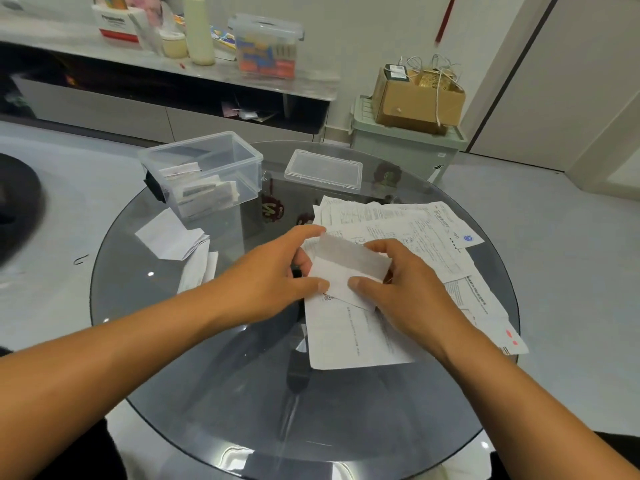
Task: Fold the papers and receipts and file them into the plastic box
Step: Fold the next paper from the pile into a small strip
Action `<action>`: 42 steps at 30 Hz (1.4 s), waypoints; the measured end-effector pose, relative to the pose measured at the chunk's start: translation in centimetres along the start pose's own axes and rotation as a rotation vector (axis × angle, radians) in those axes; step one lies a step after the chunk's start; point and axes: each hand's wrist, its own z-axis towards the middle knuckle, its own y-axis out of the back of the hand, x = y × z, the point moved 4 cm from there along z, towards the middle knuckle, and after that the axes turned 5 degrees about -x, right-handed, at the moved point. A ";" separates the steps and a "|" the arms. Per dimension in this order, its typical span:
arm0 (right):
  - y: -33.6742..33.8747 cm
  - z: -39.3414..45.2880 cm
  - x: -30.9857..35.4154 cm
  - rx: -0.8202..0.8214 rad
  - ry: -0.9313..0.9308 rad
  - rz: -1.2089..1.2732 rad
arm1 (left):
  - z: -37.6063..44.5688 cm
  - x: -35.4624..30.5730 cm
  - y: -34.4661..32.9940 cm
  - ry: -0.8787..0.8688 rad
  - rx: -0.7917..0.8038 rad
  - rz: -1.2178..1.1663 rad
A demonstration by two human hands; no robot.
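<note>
Folding a small white paper receipt (348,268) is the step in hand: the left hand (277,278) pinches its left edge between thumb and curled fingers, and the right hand (398,289) grips the right edge, thumb pressed on top near the middle and fingers tucked behind. The slip is held just above the surface, its upper half bent forward along a crease that looks only half set. Under and beside both hands lies a loose spread of white printed paper sheets (408,233), overlapping, flat and not yet folded, on the round smoked-glass surface (207,375). Off to the left sits a small stack of folded white papers (180,242), apparently done but not filed. Beyond that stack stands the clear rectangular plastic box (202,171), open, with a few folded slips already standing inside; its clear plastic lid (323,169) rests apart, to the right of it. The next move probably calls for flattening the crease firmly, then carrying the folded slip up and left to the box and slotting it beside those already there, without dragging the sheets beneath
</note>
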 end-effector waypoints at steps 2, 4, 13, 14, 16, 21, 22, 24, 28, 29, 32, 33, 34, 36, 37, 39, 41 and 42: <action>-0.1 0.1 0.0 -0.054 -0.011 -0.039 | 0.2 0.1 -0.3 0.003 -0.066 0.002; -0.1 0.3 -0.1 -0.138 -0.011 -0.071 | 0.0 0.0 -0.4 -0.017 -0.117 0.036; -0.1 0.0 -0.3 0.075 0.126 -0.214 | -0.2 -1.2 0.3 -0.112 0.145 0.231; -0.2 -0.3 -0.1 0.165 0.125 -0.228 | -0.1 -1.2 0.2 -0.109 0.137 0.205; -0.1 -0.8 0.3 0.266 0.146 -0.270 | 0.0 -1.2 -0.1 -0.111 0.086 0.163; 0.2 -0.9 0.5 0.183 0.225 -0.328 | -0.1 -1.0 -0.6 -0.080 -0.064 -0.007; 0.4 -0.8 0.6 0.167 0.229 -0.306 | -0.1 -1.0 -0.6 -0.074 -0.075 -0.042; 0.9 -0.9 0.8 0.138 0.226 -0.228 | -0.1 -0.8 -0.4 -0.071 -0.090 -0.093; 1.3 -1.2 0.9 0.171 0.225 -0.223 | -0.4 -0.9 -0.3 -0.120 -0.089 -0.022; 1.2 -1.4 0.8 0.204 0.207 -0.233 | -0.4 -1.0 -0.3 -0.118 -0.097 -0.013; 1.1 -1.2 0.8 0.176 0.169 -0.170 | -0.5 -0.9 -0.3 -0.074 -0.107 -0.088; 1.3 -1.0 0.7 0.140 0.139 -0.109 | -0.5 -0.9 -0.3 -0.066 -0.103 -0.120; 1.5 -0.8 0.5 0.116 0.100 -0.054 | -0.4 -0.8 -0.4 -0.056 -0.096 -0.125; 1.5 -0.5 0.2 0.096 0.032 -0.019 | -0.5 -0.7 -0.5 -0.041 -0.082 -0.075; 1.3 -0.5 0.1 0.087 0.014 -0.032 | -0.6 -0.7 -0.6 -0.043 -0.074 -0.028; 0.9 -0.6 0.1 0.037 0.014 -0.094 | -0.8 -1.0 -0.6 -0.099 -0.061 0.125; 0.4 -0.6 0.3 -0.006 0.025 -0.189 | -1.0 -1.3 -0.9 -0.199 -0.024 0.316; 0.2 -0.6 0.4 0.009 0.012 -0.235 | -1.0 -1.4 -1.0 -0.237 -0.004 0.381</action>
